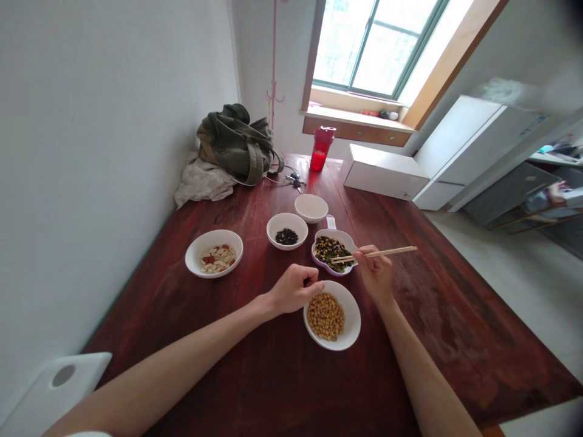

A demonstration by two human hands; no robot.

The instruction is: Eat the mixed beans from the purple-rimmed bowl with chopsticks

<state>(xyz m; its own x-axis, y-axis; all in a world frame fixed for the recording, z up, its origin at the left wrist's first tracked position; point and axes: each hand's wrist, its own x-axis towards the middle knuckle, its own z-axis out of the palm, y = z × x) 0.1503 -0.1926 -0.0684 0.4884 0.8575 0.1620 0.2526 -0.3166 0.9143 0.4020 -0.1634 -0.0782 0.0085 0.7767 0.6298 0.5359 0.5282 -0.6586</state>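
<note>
My right hand (376, 276) grips a pair of wooden chopsticks (392, 250). Their tips reach into a purple-rimmed white dish (331, 222) with a short handle, which holds mixed dark and yellow beans (334, 252). My left hand (298, 288) is closed at the upper left rim of a white bowl (350, 309), its thumb over the edge. Yellow soybeans (325, 317) fill the left part of that bowl. Just beyond my left hand stands a white bowl (286, 220) with small black beans (286, 237). Behind it is another white bowl (311, 208) with no contents visible.
At the left is a white bowl (194, 258) with pale pieces and red dates. A green bag (234, 142), keys (296, 181), a red bottle (321, 150) and a white box (382, 173) occupy the far side of the dark wooden table (455, 315). A wall borders the left.
</note>
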